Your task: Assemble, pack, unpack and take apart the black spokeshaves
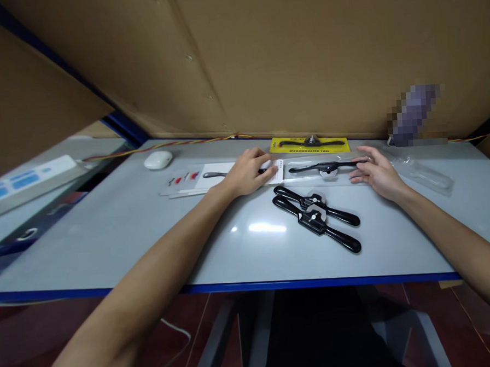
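Note:
My left hand [250,172] rests palm down on a white printed package card [217,169], fingers stretched over its right end. To the right, a black spokeshave [310,168] lies over a clear plastic blister tray [302,179]. The fingers of my right hand [378,172] are closed around the right handle end of this spokeshave. Closer to me, two more black spokeshaves lie loose and slanted: one behind [341,215], one in front [342,238]. Their grey round plates face up.
Behind my hands lies a yellow-carded packaged spokeshave [329,143]. A clear plastic blister [429,176] is at right, beside a blurred-out purple object [416,114]. A white rounded case [158,159] and a power strip [31,181] are at left. A brown panel [283,61] closes off the back.

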Tool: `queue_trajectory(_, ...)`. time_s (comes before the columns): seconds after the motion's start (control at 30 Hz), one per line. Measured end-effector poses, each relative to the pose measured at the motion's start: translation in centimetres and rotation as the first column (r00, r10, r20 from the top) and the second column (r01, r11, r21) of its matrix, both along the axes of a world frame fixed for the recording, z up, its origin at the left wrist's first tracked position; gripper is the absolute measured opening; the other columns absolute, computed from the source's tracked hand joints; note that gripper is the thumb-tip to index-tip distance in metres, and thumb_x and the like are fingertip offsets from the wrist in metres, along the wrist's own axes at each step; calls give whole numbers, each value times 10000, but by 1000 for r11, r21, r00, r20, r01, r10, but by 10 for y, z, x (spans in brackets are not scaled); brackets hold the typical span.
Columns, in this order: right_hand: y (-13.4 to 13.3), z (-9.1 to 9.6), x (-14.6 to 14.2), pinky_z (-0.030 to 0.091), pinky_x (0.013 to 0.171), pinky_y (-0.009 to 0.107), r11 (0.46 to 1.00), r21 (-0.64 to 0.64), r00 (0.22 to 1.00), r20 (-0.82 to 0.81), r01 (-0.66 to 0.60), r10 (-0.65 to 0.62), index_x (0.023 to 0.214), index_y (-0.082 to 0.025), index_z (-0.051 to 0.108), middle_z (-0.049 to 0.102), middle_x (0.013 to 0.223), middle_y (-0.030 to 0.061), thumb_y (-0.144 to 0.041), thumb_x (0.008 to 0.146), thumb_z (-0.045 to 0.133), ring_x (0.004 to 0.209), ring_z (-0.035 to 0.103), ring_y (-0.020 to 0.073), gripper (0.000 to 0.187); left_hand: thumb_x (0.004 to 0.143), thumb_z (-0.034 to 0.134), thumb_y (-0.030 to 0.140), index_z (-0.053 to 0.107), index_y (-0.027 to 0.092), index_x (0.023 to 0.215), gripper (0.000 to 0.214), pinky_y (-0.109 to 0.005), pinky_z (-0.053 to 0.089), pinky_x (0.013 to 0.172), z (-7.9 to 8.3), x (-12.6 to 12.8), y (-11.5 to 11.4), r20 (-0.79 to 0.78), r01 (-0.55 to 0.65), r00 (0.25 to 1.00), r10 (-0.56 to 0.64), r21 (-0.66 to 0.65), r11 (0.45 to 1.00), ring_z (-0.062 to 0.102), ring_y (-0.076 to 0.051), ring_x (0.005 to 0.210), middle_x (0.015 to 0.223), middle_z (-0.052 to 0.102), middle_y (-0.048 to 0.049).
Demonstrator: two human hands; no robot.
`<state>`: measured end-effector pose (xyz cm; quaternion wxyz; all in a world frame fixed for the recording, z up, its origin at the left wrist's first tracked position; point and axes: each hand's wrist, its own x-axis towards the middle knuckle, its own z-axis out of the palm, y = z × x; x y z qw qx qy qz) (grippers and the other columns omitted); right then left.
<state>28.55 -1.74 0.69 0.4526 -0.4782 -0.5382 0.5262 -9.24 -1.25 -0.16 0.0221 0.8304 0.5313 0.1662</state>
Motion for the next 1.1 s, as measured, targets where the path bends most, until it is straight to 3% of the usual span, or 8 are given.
queue_trajectory(0.13, 0, 2, 0, 690, 745, 382, 1000, -12, 1000, -2, 5, -5, 1271, -313, 536, 617, 1125, 8, -212, 790, 676, 747, 751, 155, 512, 1002, 399, 560, 725, 143, 1326, 621, -508, 472, 1092, 2, 1, -1, 8, 6, 1000, -6, -7, 1000, 582, -342, 1173, 1251, 631, -187)
queue_trajectory(0.33, 1, 2, -2, 698, 742, 404, 998, -43, 999, 4, 38, -38, 1230, -299, 543, 628, 1113, 20, -190, 791, 672, 718, 742, 155, 470, 1020, 392, 511, 768, 176, 1244, 552, -530, 485, 1043, 8, 8, -6, -102, -131, 986, 131, 5, 991, 619, -359, 1122, 1293, 694, -170)
queue_trajectory(0.43, 1, 3, -2, 694, 731, 401, 999, -33, 999, 3, 35, -35, 1226, -299, 548, 631, 1106, 20, -197, 785, 678, 717, 735, 159, 471, 1029, 372, 504, 766, 193, 1271, 558, -509, 489, 1063, 8, 9, -6, -84, -98, 992, 97, -14, 995, 631, -351, 1160, 1319, 709, -159)
queue_trajectory(0.73, 0, 2, 1, 688, 727, 384, 1000, -10, 999, 17, -28, 28, 1236, -297, 592, 633, 1138, 24, -206, 812, 661, 727, 735, 148, 439, 1027, 382, 536, 760, 183, 1313, 591, -501, 454, 1165, 6, 12, -7, 82, 17, 997, -12, -61, 998, 619, -345, 1279, 1395, 698, -141)
queue_trajectory(0.93, -2, 2, 0, 682, 741, 393, 996, 36, 994, 74, -78, 75, 1260, -288, 595, 625, 1137, 20, -254, 818, 692, 718, 736, 149, 455, 1049, 372, 539, 624, 126, 1472, 642, -523, 421, 1212, 5, 32, -14, 231, 51, 972, -45, -24, 998, 569, -334, 1365, 1456, 627, -168)
queue_trajectory(1.1, -4, 2, -2, 675, 739, 393, 995, 53, 991, 106, -84, 78, 1271, -290, 595, 628, 1140, 21, -271, 808, 710, 716, 732, 150, 478, 1051, 384, 512, 625, 189, 1435, 557, -495, 462, 1172, 11, 51, -22, 399, 97, 913, -84, -13, 995, 563, -301, 1376, 1453, 634, -123)
